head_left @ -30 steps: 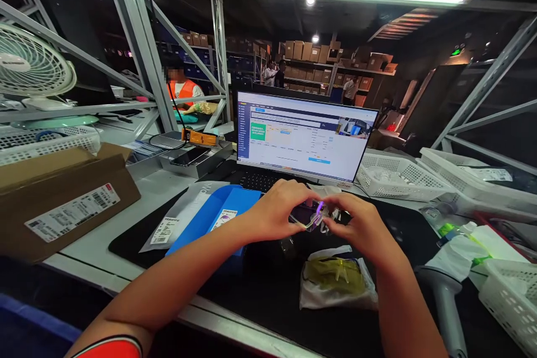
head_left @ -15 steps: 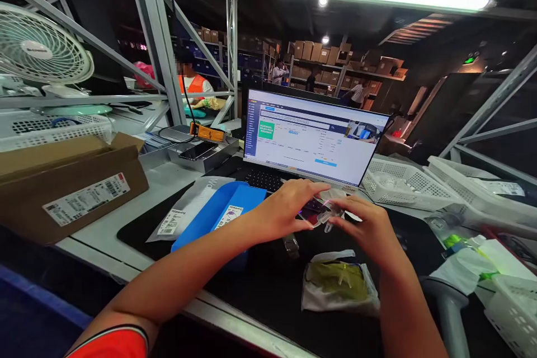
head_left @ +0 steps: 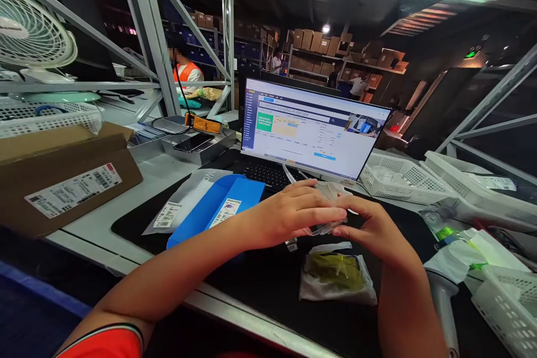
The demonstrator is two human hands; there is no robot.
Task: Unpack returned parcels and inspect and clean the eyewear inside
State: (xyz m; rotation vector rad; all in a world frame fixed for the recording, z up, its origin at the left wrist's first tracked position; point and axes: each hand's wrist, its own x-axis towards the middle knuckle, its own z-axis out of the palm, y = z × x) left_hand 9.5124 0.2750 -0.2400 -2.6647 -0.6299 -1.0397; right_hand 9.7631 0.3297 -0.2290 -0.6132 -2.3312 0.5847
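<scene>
Just in front of the monitor, a clear, crinkled plastic piece is between both hands; the fingers partly hide it and its exact kind is unclear. My left hand is closed over its near side, fingers pointing right. My right hand pinches its right end with thumb and fingers. Below the hands lies a white pouch with a yellow-green, lens-like item on it or inside. Beside my left forearm, an open blue box with a white label rests on a frosted plastic bag.
A lit monitor and a keyboard stand behind the hands. On the left is a cardboard box; white baskets line the right. A handheld scanner sits by my right forearm. A person in an orange vest is beyond the frame.
My left hand has moved right and its fingers now lie across the clear piece, close to my right hand. The head view has shifted slightly.
</scene>
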